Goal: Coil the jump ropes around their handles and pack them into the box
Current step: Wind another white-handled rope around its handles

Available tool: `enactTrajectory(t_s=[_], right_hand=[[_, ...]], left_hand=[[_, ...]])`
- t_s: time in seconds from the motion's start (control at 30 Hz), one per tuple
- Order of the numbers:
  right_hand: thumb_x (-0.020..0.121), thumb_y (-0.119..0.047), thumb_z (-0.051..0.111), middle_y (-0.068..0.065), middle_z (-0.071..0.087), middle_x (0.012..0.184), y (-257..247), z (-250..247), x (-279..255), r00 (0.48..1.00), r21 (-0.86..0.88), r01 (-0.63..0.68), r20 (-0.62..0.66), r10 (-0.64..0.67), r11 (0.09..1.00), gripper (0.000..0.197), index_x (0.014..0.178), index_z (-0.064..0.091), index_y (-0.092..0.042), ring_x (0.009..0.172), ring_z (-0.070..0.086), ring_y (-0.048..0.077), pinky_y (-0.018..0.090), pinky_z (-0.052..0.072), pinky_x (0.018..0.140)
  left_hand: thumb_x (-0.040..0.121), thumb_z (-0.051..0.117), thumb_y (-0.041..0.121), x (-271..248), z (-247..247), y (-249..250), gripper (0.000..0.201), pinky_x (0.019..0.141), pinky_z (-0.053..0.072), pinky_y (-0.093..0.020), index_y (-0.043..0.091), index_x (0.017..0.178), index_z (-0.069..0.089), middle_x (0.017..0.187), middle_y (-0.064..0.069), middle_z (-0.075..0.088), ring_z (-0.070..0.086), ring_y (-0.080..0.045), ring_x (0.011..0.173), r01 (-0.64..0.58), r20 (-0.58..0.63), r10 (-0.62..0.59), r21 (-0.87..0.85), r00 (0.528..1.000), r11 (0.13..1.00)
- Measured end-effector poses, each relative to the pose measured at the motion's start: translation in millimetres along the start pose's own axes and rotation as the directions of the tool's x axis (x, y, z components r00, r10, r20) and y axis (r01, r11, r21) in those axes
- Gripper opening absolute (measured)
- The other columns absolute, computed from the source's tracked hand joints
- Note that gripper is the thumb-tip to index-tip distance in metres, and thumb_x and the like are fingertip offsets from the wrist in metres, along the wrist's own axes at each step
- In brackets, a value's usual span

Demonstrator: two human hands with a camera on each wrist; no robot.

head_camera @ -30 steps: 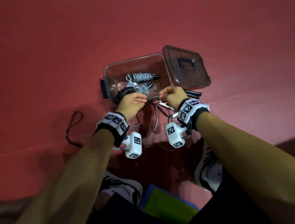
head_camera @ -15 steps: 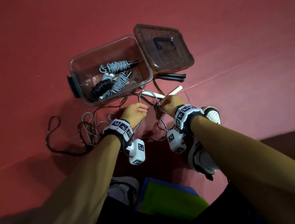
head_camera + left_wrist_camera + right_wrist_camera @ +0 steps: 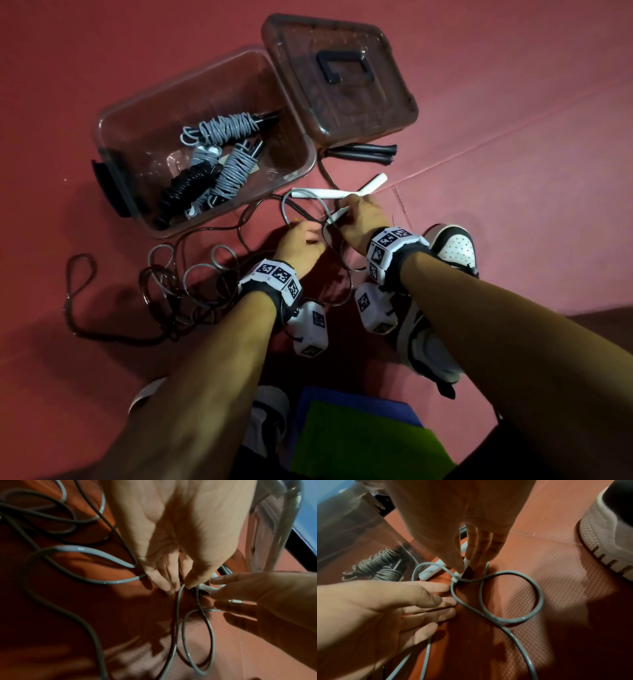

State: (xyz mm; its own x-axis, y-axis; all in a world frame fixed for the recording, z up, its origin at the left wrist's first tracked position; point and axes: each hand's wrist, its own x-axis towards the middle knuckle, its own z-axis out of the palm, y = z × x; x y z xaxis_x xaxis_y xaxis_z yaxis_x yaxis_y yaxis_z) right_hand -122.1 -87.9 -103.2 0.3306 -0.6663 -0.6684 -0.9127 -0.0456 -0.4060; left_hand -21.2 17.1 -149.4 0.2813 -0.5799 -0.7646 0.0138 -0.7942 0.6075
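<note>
Head view: grey rope (image 3: 301, 205) loops between both hands, beside box (image 3: 113, 137).

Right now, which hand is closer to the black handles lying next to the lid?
The right hand. It sits just below the black handles, pinching a white handle. The left hand is farther down and left, by the grey rope.

It looked like a gym or sports hall: a red, dimple-textured sports floor (image 3: 556, 588) with a seam line lay under the hands, and a sneaker (image 3: 452, 246) stood beside the right hand.
</note>
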Motion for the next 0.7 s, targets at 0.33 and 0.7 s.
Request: enactTrajectory(t_s=[0.33, 0.7], right_hand=[[0.095, -0.017, 0.055, 0.010, 0.067, 0.116, 9, 10, 2, 0.997, 0.043, -0.003, 0.081, -0.001, 0.999, 0.035, 0.129, 0.059, -0.024, 0.106, 0.063, 0.032, 0.031, 0.047, 0.084], [0.087, -0.014, 0.066, 0.008, 0.070, 0.104, 4, 4, 14, 0.997, 0.114, -0.043, 0.075, 0.035, 0.993, 0.031, 0.117, 0.064, -0.023, 0.094, 0.066, 0.027, 0.032, 0.053, 0.084]], left_hand=[[0.089, 0.066, 0.008, 17, 7, 8, 0.025, 0.090, 0.055, -0.038, 0.029, 0.099, 0.057, 0.094, 0.002, 0.066, 0.069, -0.027, 0.092, 0.026, -0.130, -0.038, -0.099, 0.991, 0.995], [0.100, 0.058, 0.029, 19, 5, 15, 0.027, 0.057, 0.041, -0.023, 0.007, 0.091, 0.070, 0.071, 0.003, 0.061, 0.054, -0.013, 0.060, 0.032, -0.092, -0.040, -0.092, 0.995, 0.995]])
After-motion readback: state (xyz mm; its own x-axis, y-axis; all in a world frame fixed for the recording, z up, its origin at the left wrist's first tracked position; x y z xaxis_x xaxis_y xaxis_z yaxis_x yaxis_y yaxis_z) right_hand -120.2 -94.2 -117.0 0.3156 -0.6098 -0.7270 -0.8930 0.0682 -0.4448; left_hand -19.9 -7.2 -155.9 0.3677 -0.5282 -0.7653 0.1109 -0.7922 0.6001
